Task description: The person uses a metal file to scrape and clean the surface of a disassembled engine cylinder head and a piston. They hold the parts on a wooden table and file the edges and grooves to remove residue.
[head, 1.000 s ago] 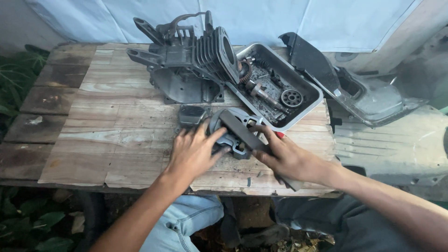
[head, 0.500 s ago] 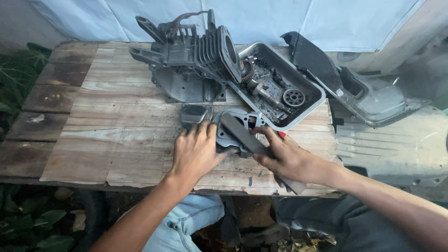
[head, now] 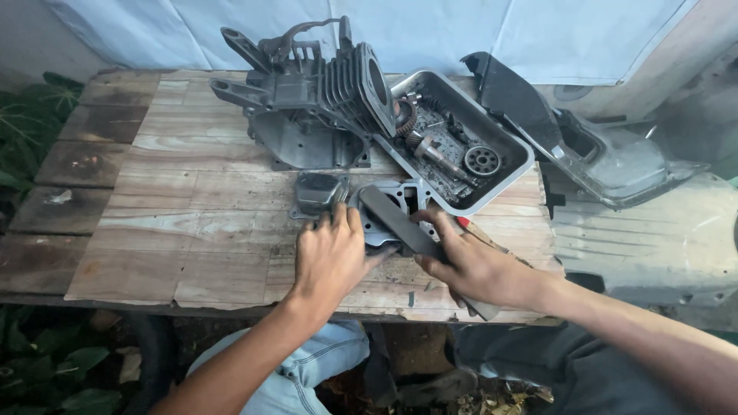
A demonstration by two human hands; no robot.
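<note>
A grey cast metal engine cover plate [head: 393,201] lies flat on the wooden table [head: 192,238] near its front edge. My left hand [head: 329,257] rests palm down on the plate's left side, fingers pressing it. My right hand [head: 470,265] grips a long flat dark file [head: 400,223], laid diagonally across the plate. A small grey metal cap [head: 319,192] sits just left of the plate, by my left fingertips.
A dark finned engine block [head: 315,100] stands at the back centre. To its right is a grey metal tray [head: 516,160] with gears and oily parts. A dark plastic housing [head: 584,146] lies at far right. Plants edge the table's left.
Both hands and the plate sit slightly farther right on the table. The file has slid along the plate under my right hand. My left hand stays pressed on the plate.
</note>
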